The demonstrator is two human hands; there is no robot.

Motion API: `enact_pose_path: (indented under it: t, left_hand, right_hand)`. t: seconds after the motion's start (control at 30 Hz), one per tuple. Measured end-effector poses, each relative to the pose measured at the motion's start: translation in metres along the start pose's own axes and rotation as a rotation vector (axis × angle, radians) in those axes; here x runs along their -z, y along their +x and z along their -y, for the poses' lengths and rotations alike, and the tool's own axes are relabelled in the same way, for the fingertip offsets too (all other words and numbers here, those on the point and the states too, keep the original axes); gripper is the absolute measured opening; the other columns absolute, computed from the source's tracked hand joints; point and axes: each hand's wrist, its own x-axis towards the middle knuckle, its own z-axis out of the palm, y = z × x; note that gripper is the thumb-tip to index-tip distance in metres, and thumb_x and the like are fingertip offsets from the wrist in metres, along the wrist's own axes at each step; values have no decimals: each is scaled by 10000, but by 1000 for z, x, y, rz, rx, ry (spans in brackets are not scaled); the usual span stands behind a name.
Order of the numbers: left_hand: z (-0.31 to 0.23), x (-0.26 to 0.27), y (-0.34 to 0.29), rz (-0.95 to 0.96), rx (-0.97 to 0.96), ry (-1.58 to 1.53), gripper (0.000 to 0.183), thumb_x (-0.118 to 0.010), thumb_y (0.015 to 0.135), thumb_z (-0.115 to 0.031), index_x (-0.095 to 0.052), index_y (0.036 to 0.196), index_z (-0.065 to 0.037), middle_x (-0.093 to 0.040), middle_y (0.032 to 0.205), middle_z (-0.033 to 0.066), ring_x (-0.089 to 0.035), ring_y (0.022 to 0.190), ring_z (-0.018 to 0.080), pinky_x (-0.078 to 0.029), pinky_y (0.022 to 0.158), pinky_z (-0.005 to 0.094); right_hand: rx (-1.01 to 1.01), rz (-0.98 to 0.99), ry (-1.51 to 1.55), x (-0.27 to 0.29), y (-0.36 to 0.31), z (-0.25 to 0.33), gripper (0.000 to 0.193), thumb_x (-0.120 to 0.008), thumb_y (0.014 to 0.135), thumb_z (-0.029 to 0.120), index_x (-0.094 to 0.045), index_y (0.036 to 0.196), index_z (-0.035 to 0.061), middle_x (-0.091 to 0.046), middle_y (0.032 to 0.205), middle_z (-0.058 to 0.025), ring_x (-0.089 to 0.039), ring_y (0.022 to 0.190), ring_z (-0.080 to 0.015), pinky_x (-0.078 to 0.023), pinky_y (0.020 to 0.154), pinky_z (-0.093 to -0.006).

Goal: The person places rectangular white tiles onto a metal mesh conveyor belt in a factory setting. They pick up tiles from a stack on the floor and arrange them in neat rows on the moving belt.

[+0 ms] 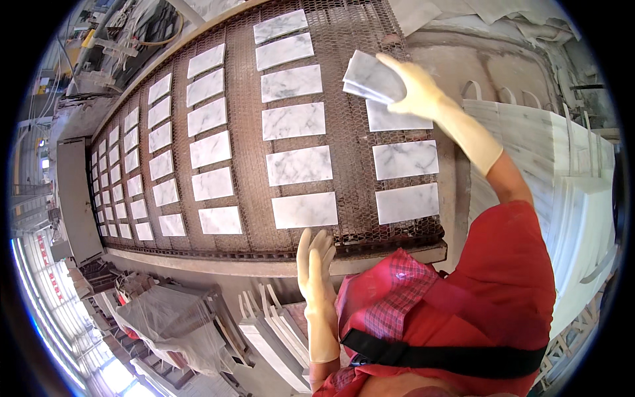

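Note:
My right hand [418, 89], in a pale yellow rubber glove, grips a small stack of marble tiles [374, 76] at its right end. The stack is tilted, and at least two tiles show in it. Partly hidden beneath it lies another white tile [397, 118] on the brown mesh belt [354, 165]. My left hand [316, 264], gloved alike, is at the belt's near edge with its fingers stretched out and nothing in them. Its fingertips are just short of a grey-veined tile [304, 210]. Two more tiles [405, 159] lie in the rightmost column, nearer to me.
Several columns of marble tiles [211, 149] run leftward along the belt. A pale rail [264, 266] borders its near side. Large white slabs [522, 145] stand at the right. Upright slab pieces [271, 331] and a plastic-covered stack [175, 317] are at the lower left.

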Motion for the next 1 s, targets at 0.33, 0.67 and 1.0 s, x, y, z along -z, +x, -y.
enact_pose_path:
  t: [0.33,0.67,1.0]
  left_hand:
    - [11,-3,-1,-106,66,-143,704,-537,1178,-394,-307,1712,2,-496,1614,356,-531,1492,471,-456,1250,554]
    - [2,-15,-4,-141,91,-87,679,-509,1189,-370,-300,1712,10,-492,1619,350,-524,1499,461,-437,1268,546]
    - [13,-19,-6,-120,103,-55,733,-537,1169,-427,-298,1718,-5,-490,1623,344,-522,1498,463,-442,1262,560]
  right_hand:
    - [119,150,-484,6,66,-62,1161,-947,673,114,-402,1696,180,-717,1270,-197,-687,1207,-411,-558,1066,-507]
    - [316,-32,-406,18,92,-101,1111,-933,661,88,-465,1663,194,-713,1256,-182,-674,1206,-410,-556,1066,-501]
    - [188,92,-399,30,154,-113,1005,-876,737,-31,-500,1643,187,-673,1457,-182,-622,1354,-408,-519,1171,-472]
